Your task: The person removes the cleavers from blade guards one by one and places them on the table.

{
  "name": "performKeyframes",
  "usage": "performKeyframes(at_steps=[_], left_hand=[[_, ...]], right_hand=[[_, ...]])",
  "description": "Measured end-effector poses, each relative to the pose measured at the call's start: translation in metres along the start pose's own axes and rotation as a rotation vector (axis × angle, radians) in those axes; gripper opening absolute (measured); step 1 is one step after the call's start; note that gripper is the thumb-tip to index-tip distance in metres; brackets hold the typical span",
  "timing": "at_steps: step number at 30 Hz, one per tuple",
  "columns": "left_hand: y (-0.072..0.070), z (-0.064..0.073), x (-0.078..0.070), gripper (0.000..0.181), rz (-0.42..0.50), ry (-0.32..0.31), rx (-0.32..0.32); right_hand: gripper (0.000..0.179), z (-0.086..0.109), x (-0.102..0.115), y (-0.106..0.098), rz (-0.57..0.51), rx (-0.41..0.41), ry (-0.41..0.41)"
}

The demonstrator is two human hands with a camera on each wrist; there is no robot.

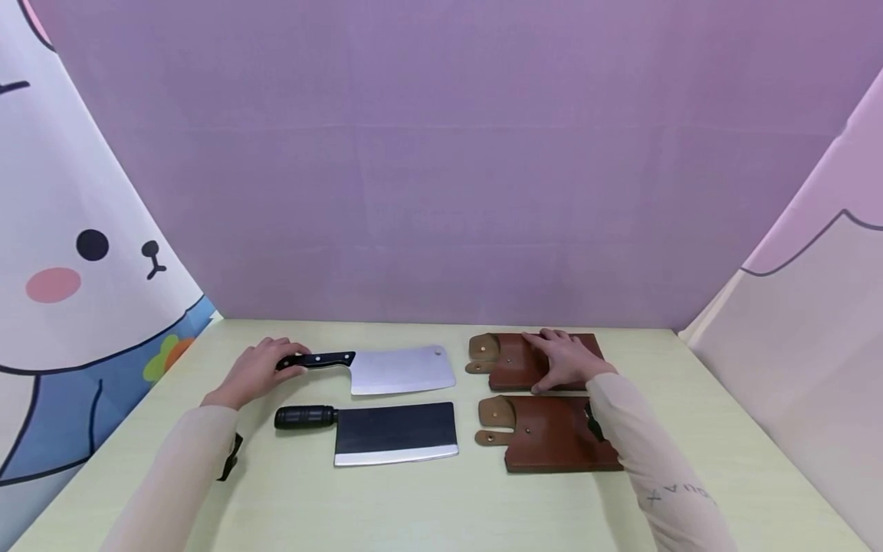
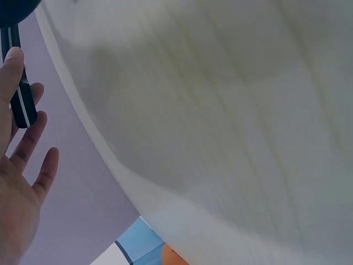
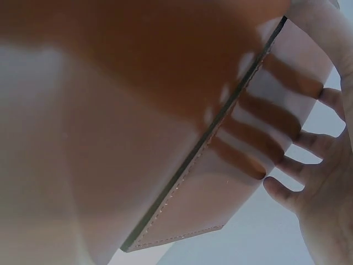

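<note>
A black riveted handle belongs to the silver cleaver (image 1: 400,369) lying at the back left. My left hand (image 1: 258,372) pinches this handle (image 2: 23,105), with the thumb on one side and fingers on the other. Across the farther brown leather knife sheath (image 1: 507,374) at the back right spans my right hand (image 1: 569,359). The thumb is at its near edge and the fingertips are at its far edge. The right wrist view shows these fingertips against the stitched leather (image 3: 187,193). The sheath lies flat, its tan strap pointing left.
A dark-bladed cleaver (image 1: 396,431) with a black round handle (image 1: 303,417) lies nearer, below the silver one. The second brown sheath (image 1: 559,448) is partly under my right forearm. All lie on a pale table (image 1: 414,510) backed by a purple cloth (image 1: 441,192).
</note>
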State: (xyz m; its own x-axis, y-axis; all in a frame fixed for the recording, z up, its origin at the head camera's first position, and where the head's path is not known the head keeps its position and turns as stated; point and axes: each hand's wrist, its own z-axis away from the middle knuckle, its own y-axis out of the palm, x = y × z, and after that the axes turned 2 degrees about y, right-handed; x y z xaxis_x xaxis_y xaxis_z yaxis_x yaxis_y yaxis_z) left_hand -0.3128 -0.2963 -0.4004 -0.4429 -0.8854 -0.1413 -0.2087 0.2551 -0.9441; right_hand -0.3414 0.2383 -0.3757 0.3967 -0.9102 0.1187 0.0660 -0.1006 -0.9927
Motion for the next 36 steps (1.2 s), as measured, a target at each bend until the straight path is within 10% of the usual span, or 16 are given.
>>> performKeyframes(at_steps=[36], left_hand=[[0.012, -0.007, 0.004, 0.03, -0.031, -0.026, 0.073]], right_hand=[[0.102, -0.009, 0.0, 0.003, -0.051, 0.106, 0.048]])
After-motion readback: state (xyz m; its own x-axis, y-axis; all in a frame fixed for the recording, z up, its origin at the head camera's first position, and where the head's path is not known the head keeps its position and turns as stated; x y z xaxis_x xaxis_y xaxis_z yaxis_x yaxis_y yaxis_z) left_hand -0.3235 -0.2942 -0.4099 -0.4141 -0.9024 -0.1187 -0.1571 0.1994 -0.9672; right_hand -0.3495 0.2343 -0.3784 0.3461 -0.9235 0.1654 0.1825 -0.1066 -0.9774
